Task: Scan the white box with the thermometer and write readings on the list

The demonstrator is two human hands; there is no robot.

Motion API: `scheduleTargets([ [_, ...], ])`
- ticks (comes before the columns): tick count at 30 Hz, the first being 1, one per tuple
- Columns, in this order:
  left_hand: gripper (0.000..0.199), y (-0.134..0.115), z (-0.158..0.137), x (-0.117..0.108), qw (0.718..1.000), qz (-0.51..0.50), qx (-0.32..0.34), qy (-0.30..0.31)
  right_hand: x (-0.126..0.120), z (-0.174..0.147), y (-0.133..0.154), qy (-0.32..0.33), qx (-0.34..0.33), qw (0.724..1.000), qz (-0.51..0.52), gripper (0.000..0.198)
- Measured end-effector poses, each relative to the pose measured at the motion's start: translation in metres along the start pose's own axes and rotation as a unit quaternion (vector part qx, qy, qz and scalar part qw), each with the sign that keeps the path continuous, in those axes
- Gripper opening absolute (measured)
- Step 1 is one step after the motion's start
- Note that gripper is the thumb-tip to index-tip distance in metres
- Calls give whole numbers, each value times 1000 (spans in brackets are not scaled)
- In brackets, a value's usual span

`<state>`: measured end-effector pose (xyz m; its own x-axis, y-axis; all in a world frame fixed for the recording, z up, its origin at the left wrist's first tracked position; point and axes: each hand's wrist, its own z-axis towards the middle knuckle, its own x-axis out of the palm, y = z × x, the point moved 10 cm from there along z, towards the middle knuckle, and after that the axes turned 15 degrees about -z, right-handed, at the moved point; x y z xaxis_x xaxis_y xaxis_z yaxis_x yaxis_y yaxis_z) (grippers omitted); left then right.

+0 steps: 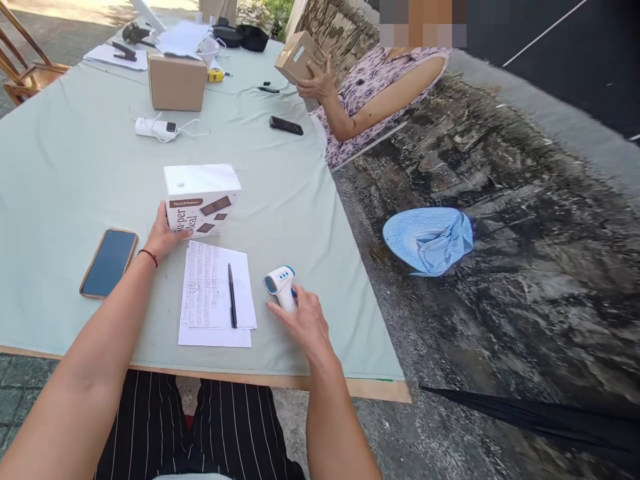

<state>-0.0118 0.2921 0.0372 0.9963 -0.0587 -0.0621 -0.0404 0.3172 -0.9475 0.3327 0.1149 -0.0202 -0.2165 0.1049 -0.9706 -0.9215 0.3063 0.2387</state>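
My left hand (166,235) grips a white box (203,180) with brown chocolate pictures and lettering. Its thumb lies across the box's front face and its fingers press the left side. The box stands on the cloth. To the right, my right hand (306,320) has its fingers around the handle of a white and blue infrared thermometer (281,283), whose small screen faces me. Between my hands lie printed sheets (203,293) with a black pen (232,297) on top. A smartphone (109,263) rests left of my left forearm.
Cloth covers the table (60,200). Farther back are a cardboard box (177,83), a white corded device (155,129), a black object (286,125), a yellow tape measure (216,75) and black pans (253,38). At right, another person holds a carton (300,57). A blue hat (427,240) lies beyond the table's edge.
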Motion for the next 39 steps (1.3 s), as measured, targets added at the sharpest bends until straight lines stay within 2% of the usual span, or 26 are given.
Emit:
scheduleTargets([
  [3, 76, 0, -2, -3, 997, -59, -36, -28, 11, 2, -8, 51, 45, 998, 8, 54],
  [5, 74, -9, -7, -7, 996, -59, -30, -52, 5, 3, -8, 37, 83, 994, 56, 49],
  [7, 70, -19, -14, -10, 996, -57, -23, -64, -6, 2, 4, 13, 98, 982, 161, 49],
  [9, 64, -25, -23, -10, 995, -67, -22, -68, -21, 1, 31, 1, 79, 946, 314, 50],
  [12, 62, -27, -38, -10, 995, -57, -23, -81, -42, -3, 95, 31, 15, 849, 527, 37],
  [14, 62, -25, -46, -7, 996, -25, -19, -81, -51, -6, 137, 66, -26, 801, 594, 31],
  [16, 63, -22, -50, -4, 997, 19, -9, -74, -54, -5, 167, 88, -39, 781, 618, 27],
  [18, 64, -19, -51, -2, 996, 61, 0, -71, -50, -1, 185, 100, -40, 780, 617, 24],
  [21, 64, -16, -50, -2, 993, 97, -1, -72, -42, 11, 195, 97, -30, 789, 606, 27],
  [27, 61, -17, -48, -1, 993, 103, -2, -61, -26, 30, 200, 97, -8, 797, 596, 30],
  [39, 57, -21, -49, -1, 994, 92, -19, -62, -26, 29, 205, 110, -46, 796, 594, 34],
])
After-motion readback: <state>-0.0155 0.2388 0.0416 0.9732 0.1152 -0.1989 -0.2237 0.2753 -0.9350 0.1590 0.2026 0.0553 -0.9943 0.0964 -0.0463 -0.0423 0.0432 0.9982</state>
